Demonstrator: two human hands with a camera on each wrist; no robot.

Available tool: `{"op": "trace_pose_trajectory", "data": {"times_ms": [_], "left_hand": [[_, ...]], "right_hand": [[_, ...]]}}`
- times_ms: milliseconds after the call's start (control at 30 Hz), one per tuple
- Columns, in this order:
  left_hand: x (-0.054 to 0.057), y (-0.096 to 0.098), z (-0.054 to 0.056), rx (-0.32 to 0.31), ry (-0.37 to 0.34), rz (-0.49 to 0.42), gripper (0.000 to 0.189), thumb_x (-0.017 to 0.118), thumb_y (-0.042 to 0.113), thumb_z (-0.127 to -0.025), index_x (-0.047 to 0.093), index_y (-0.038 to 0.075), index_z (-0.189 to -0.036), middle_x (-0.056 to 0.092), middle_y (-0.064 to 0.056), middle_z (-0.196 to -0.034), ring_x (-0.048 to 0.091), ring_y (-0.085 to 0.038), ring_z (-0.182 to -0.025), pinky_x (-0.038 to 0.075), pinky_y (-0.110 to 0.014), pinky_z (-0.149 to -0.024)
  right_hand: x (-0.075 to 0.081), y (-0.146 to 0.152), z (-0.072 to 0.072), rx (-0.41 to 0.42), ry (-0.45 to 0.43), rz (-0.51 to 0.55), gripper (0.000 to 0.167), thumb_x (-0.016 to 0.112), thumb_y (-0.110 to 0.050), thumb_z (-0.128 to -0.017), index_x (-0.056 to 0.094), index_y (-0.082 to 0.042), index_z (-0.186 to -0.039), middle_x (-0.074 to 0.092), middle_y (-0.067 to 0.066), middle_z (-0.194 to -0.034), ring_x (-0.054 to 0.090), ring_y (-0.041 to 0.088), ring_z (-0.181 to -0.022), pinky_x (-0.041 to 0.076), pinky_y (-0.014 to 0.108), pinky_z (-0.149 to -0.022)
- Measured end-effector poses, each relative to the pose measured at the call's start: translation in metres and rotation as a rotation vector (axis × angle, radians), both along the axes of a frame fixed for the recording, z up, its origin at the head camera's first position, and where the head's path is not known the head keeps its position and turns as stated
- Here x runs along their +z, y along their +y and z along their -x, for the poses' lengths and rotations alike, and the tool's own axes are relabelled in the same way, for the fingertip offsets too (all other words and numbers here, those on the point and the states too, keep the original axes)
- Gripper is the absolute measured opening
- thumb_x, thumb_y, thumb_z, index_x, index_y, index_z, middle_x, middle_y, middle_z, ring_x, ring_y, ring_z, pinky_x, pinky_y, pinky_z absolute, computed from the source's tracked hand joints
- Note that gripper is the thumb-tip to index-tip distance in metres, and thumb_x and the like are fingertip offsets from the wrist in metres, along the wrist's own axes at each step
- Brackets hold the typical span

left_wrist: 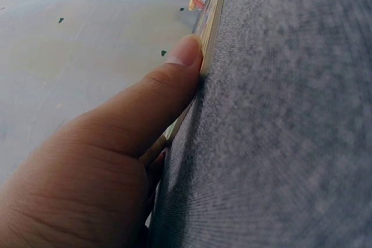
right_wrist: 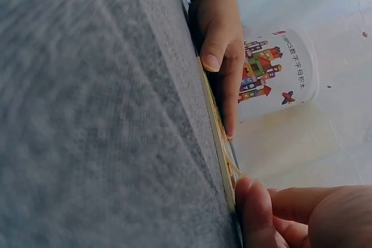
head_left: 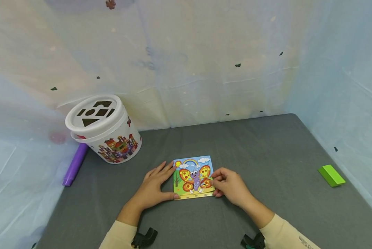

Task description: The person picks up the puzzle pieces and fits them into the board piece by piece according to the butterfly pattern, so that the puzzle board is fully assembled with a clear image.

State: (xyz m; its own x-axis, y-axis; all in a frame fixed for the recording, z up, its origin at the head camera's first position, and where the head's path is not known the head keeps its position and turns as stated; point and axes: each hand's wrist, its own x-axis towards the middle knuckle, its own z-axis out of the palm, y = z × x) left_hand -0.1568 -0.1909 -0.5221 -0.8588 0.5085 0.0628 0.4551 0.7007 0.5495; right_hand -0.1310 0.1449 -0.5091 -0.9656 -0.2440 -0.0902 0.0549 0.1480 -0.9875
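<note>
A butterfly picture puzzle (head_left: 192, 176) lies flat on the grey table, its yellow tray edge showing along the near side. My left hand (head_left: 156, 186) rests against its left side with fingers spread; the thumb (left_wrist: 183, 53) touches the near edge. At the lower right corner, my right hand (head_left: 230, 185) pinches a puzzle piece (head_left: 208, 186) between thumb and fingertips. That piece bears an orange swirl of the wing and sits slightly tilted over the tray. In the right wrist view the pinched piece (right_wrist: 233, 169) stands up from the board's edge.
A white bucket (head_left: 123, 138) with shape holes in its lid stands at the back left. Beside it lies a purple tube-like stick (head_left: 75, 166). One green block (head_left: 331, 175) sits near the table's right edge. Pale sheeting (head_left: 204, 52) hangs behind the table.
</note>
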Motion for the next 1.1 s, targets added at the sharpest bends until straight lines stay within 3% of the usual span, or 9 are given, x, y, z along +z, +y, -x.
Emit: {"op": "trace_pose_trajectory", "data": {"times_ms": [500,600,700,800,867,933,1000,1100], "left_hand": [[0.004,0.001,-0.002,0.005,-0.008,0.004,0.110,0.086,0.068,-0.084,0.041,0.019,-0.171,0.028,0.003,-0.177,0.017,-0.030,-0.164,0.012,-0.066,-0.124],[0.003,0.001,-0.002,0.003,-0.004,0.003,0.109,0.086,0.069,-0.085,0.041,0.020,-0.171,0.029,0.003,-0.177,0.017,-0.030,-0.164,0.012,-0.066,-0.124],[0.002,0.001,-0.001,0.003,-0.009,0.004,0.109,0.085,0.069,-0.085,0.040,0.020,-0.171,0.028,0.004,-0.177,0.017,-0.030,-0.164,0.012,-0.066,-0.124],[0.001,0.001,-0.001,0.004,-0.013,0.008,0.109,0.085,0.070,-0.085,0.040,0.021,-0.171,0.028,0.005,-0.177,0.016,-0.029,-0.164,0.012,-0.066,-0.124],[0.001,0.001,-0.001,0.004,-0.013,0.013,0.109,0.084,0.071,-0.085,0.039,0.021,-0.171,0.027,0.005,-0.178,0.016,-0.028,-0.165,0.012,-0.066,-0.124],[0.001,0.001,-0.001,0.001,-0.012,0.014,0.110,0.084,0.071,-0.085,0.039,0.021,-0.171,0.027,0.005,-0.178,0.015,-0.028,-0.165,0.012,-0.066,-0.124],[0.001,0.001,-0.001,0.000,-0.010,0.012,0.110,0.084,0.071,-0.085,0.040,0.021,-0.171,0.027,0.005,-0.178,0.016,-0.028,-0.165,0.012,-0.066,-0.124],[0.001,0.000,0.000,0.002,-0.007,0.007,0.109,0.085,0.070,-0.085,0.040,0.020,-0.171,0.028,0.004,-0.178,0.016,-0.028,-0.164,0.012,-0.066,-0.124]], "right_hand": [[0.003,-0.003,-0.002,-0.014,-0.011,-0.035,0.018,0.076,-0.002,-0.102,0.070,0.007,-0.117,0.069,0.014,-0.095,0.075,0.029,-0.070,0.064,0.038,-0.060],[0.006,-0.003,-0.004,-0.019,0.094,-0.183,0.016,0.079,-0.007,-0.102,0.074,0.000,-0.116,0.068,0.006,-0.097,0.070,0.020,-0.068,0.062,0.035,-0.059],[0.010,-0.002,-0.007,0.006,0.293,-0.395,0.016,0.083,-0.012,-0.100,0.079,-0.009,-0.114,0.067,-0.002,-0.102,0.067,0.014,-0.076,0.059,0.034,-0.067],[0.013,0.000,-0.011,0.118,0.504,-0.602,0.026,0.084,-0.018,-0.099,0.080,-0.011,-0.124,0.071,0.000,-0.121,0.068,0.018,-0.105,0.058,0.040,-0.089],[0.017,0.001,-0.014,0.250,0.580,-0.703,0.041,0.083,-0.024,-0.101,0.075,-0.008,-0.138,0.068,0.004,-0.141,0.063,0.026,-0.128,0.055,0.050,-0.102],[0.019,0.003,-0.017,0.385,0.609,-0.799,0.057,0.080,-0.031,-0.103,0.065,-0.006,-0.152,0.057,0.008,-0.159,0.050,0.033,-0.147,0.049,0.057,-0.109],[0.022,0.005,-0.020,0.486,0.588,-0.865,0.070,0.077,-0.039,-0.105,0.054,-0.006,-0.162,0.044,0.009,-0.170,0.038,0.037,-0.156,0.045,0.060,-0.112],[0.022,0.005,-0.023,0.551,0.557,-0.922,0.078,0.072,-0.047,-0.106,0.045,-0.007,-0.168,0.032,0.007,-0.176,0.025,0.037,-0.161,0.043,0.060,-0.112]]}}
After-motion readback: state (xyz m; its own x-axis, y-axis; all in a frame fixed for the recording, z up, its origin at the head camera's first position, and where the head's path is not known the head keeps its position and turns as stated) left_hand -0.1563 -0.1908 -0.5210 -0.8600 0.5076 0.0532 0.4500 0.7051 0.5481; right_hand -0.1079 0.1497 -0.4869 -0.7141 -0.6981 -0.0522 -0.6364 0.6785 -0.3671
